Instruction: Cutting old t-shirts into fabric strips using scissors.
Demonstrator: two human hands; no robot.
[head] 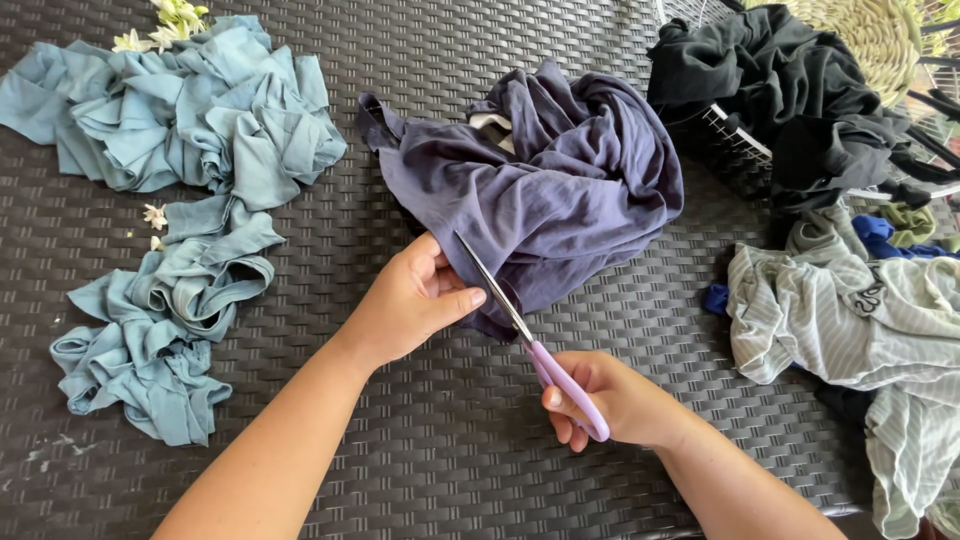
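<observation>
Woven table (420, 450) | left hand (405, 300) pinches navy cloth (540, 190) | right hand (610, 400) clasps scissors (530, 335), lower blade hidden

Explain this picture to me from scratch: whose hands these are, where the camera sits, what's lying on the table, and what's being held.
The one picture comes from a camera worn on a person's head, looking down at their own bare hands. The left hand pinches the edge of a bunched dark purple cloth. The right hand holds purple-handled scissors, blades at that edge. All lies on a dark woven table. At left are light blue fabric strips and small white flowers; at right a black garment over a wire basket and a pale striped cloth.
</observation>
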